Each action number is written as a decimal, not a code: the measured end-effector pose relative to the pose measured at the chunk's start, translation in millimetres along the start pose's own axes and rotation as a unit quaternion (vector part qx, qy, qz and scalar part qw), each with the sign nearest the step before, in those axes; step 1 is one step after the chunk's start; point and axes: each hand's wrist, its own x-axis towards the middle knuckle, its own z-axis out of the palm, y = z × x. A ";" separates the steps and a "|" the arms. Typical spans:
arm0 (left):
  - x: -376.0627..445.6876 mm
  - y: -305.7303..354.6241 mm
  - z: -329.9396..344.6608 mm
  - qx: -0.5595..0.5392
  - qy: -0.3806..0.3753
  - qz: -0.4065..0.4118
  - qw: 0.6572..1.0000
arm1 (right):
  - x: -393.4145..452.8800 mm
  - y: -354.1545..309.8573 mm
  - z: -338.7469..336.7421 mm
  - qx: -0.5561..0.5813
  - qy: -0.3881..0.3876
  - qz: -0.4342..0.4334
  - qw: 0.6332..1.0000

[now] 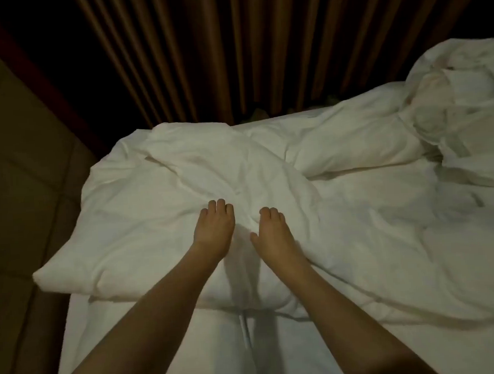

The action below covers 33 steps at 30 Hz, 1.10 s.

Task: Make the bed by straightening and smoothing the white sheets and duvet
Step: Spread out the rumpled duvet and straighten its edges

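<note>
The left hand (213,228) and right hand (271,233) lie side by side, palms down, fingers relaxed and pressing the rumpled white duvet (160,209), gripping nothing. The duvet spreads across the bed's far part, bunched high at far right. The white sheet (151,348) lies bare nearer. Brown curtains (217,52) hang beyond.

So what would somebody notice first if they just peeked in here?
Probably the big white duvet, all rumpled across the bed, with the left hand and right hand resting flat on it in the middle. Then the bunched-up white heap at the far right, and the brown curtain behind.
</note>
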 end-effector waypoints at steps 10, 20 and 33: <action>105.4 2.2 46.4 0.070 -0.024 0.083 0.994 | 85.3 16.9 45.3 -0.067 0.009 0.040 0.997; 165.7 -1.1 69.3 0.097 -0.030 0.123 0.987 | 138.7 32.9 98.9 -0.110 0.026 0.062 0.992; 144.6 -10.7 60.1 0.040 0.000 0.112 0.993 | 126.2 26.3 85.8 -0.024 0.053 0.040 0.998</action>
